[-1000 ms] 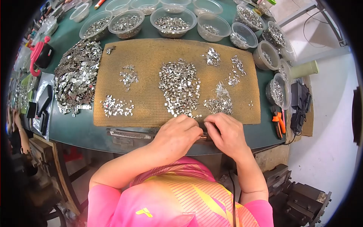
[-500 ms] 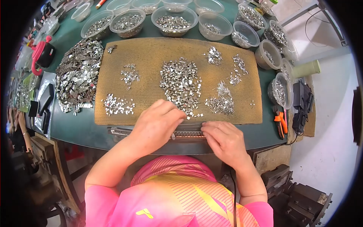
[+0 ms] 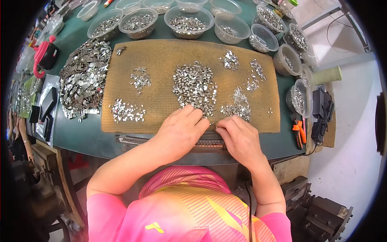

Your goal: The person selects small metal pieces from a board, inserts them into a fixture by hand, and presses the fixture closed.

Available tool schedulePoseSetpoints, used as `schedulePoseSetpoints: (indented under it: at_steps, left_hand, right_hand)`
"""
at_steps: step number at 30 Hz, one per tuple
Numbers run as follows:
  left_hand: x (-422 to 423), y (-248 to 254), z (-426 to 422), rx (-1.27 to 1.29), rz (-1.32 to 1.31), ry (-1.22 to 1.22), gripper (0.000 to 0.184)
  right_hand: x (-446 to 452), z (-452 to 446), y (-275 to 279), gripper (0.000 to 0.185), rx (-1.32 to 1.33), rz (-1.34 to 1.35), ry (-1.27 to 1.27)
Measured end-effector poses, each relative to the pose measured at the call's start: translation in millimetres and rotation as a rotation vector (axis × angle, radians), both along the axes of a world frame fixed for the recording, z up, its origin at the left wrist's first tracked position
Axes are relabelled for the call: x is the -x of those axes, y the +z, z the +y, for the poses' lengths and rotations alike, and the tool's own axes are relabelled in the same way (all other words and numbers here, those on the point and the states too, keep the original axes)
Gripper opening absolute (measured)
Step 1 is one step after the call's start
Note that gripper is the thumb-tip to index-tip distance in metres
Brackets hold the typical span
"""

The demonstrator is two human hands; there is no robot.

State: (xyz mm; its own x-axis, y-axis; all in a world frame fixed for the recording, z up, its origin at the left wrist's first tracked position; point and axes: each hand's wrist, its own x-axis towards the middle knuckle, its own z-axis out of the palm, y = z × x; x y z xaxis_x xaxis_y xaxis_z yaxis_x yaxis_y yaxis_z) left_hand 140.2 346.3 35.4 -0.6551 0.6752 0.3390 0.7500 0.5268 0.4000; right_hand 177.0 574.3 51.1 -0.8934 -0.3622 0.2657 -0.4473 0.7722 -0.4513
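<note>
My left hand is at the near edge of the middle pile of small silver metal pieces, its fingers bent and pressed together; what they pinch is too small to make out. Close by on the right, my right hand has thumb and forefinger together over the mat's front edge, and anything between them is hidden. Below both hands lies a long dark metal holder with a row of small coppery parts in its slot. My wrists and hands partly cover it.
The brown textured mat bears several smaller heaps of metal bits. A large mass of linked metal pieces lies to its left. Plastic bowls of parts line the back and right. Orange-handled pliers lie right. Another person's arm shows far left.
Both hands have moved up, away from me, off the holder toward the middle pile. The left also shifted right, so their fingertips are closer together. The view has shifted slightly.
</note>
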Motion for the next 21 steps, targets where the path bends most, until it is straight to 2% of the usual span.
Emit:
schedulePoseSetpoints:
  at_steps: [6, 9, 12, 15, 21]
  left_hand:
    - [0, -3, 1, -0.032, -0.006, 0.005, 0.017]
    - [0, -2, 1, -0.031, 0.000, -0.003, 0.014]
    - [-1, -3, -2, -0.029, -0.016, -0.005, 0.012]
    - [0, -5, -3, -0.050, -0.051, 0.004, 0.012]
    - [7, 3, -9, -0.082, -0.126, 0.050, 0.016]
  right_hand:
    - [-25, -8, 10, 0.018, 0.093, -0.001, 0.101]
    - [-29, -15, 5, 0.019, 0.059, 0.044, 0.075]
    - [-24, -10, 13, 0.019, 0.058, -0.028, 0.109]
    - [-15, -3, 7, 0.020, 0.092, -0.051, 0.018]
    - [6, -9, -5, 0.017, -0.081, 0.063, -0.003]
